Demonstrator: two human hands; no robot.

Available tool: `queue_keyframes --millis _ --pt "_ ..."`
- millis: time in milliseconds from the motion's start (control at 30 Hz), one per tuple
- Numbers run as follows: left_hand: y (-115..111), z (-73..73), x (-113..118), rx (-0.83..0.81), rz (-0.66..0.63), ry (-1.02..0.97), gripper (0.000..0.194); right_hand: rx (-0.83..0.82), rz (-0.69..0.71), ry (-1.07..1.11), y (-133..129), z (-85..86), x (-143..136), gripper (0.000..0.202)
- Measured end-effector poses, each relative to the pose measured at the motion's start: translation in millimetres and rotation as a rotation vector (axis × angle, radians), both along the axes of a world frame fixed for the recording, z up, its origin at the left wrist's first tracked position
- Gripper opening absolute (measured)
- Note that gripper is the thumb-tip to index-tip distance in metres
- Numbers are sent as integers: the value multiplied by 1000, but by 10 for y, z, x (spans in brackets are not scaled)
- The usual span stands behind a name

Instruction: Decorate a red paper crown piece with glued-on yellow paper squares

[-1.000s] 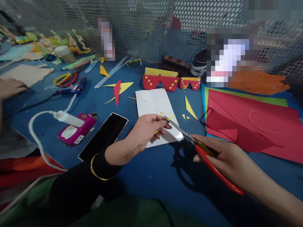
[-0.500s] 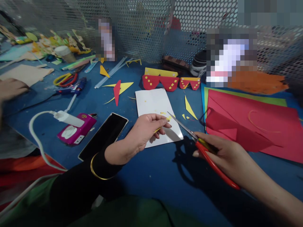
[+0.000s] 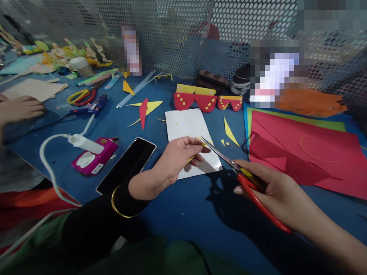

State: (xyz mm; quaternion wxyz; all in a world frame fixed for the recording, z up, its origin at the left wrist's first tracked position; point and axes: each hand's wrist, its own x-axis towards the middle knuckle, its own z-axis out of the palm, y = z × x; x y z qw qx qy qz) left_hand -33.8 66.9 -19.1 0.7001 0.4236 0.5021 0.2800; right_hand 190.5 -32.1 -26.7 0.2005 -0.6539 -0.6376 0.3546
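Note:
Between thumb and fingers, my left hand (image 3: 186,151) pinches a thin yellow paper strip (image 3: 191,159) above a white sheet (image 3: 187,122). My right hand (image 3: 269,183) is wrapped round the red and yellow handles of a pair of scissors (image 3: 222,156). The scissor blades reach to the end of the strip at my left fingertips and overlap it in view. Small yellow bits lie on the white sheet, some partly hidden by my left hand. Beyond the sheet stand red paper glasses shapes (image 3: 195,102) dotted with yellow squares.
On the left lie a black phone (image 3: 126,164), a purple power socket (image 3: 96,156) and a glue gun (image 3: 91,107). Another person's hand (image 3: 23,109) rests at the far left. Red paper sheets (image 3: 309,149) cover the right side. A perforated metal screen (image 3: 172,38) stands behind.
The scissor blades have closed somewhat and their tips now lie at the strip by my left fingertips. The other person's hand has shifted right. The view has moved slightly.

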Motion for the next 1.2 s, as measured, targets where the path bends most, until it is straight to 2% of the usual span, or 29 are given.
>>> queue_keyframes --millis 267,500,733,900,1200 --pt "-1 5 5 -18 -1 43 5 -4 40 75 -26 15 -16 45" --pt "7 8 5 -13 -10 79 4 59 110 47 -6 18 -9 42" --pt "-1 23 12 -19 -2 60 8 45 91 80 -2 19 -10 38" --pt "-4 30 25 -39 17 39 7 36 62 75 1 -1 -8 44" --pt "3 -37 11 -25 9 35 16 57 42 64 -14 -1 -14 44"
